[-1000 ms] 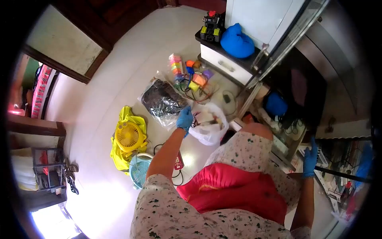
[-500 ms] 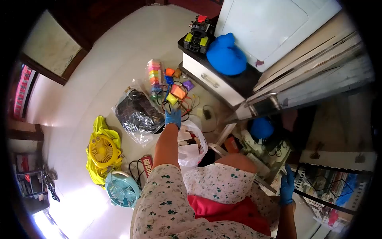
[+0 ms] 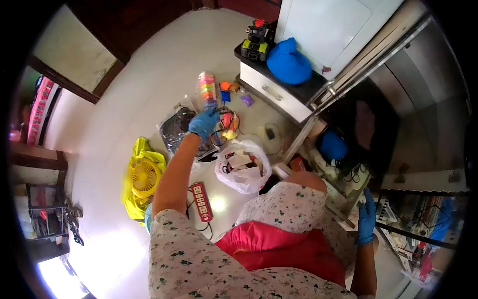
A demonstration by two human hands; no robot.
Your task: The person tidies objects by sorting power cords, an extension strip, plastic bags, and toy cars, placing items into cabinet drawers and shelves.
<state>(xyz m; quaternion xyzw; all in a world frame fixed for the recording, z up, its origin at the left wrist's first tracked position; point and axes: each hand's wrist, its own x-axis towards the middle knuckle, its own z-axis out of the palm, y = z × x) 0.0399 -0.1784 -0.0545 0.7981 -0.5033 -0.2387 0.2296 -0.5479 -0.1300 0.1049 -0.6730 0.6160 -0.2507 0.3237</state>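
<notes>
My left hand [image 3: 204, 123], in a blue glove, reaches over the floor with its fingers stretched out and apart. It is over the edge of a clear plastic bag [image 3: 174, 130] with something dark inside. Just past the fingertips lies a clear pack of bright-coloured pieces [image 3: 207, 88]; whether they touch is unclear. Beside the hand are tangled cables and small packets, among them a yellow one [image 3: 229, 134] and a purple one [image 3: 247, 100]. My right hand [image 3: 367, 219], also blue-gloved, is held by my knee with fingers extended, holding nothing.
A white plastic bag [image 3: 244, 185] full of odds and ends stands before me. A red power strip [image 3: 201, 202] and a yellow fan [image 3: 145, 178] are to the left. On a drawer cabinet [image 3: 273, 93] sit a toy tractor [image 3: 257, 42] and a blue bundle [image 3: 289, 64]. A glass-topped table [image 3: 423, 99] is right.
My left hand has moved forward and left, away from the cables towards the clear bag and colourful pack. The view has shifted, showing more of the white bag and power strip. My right hand stays near my knee.
</notes>
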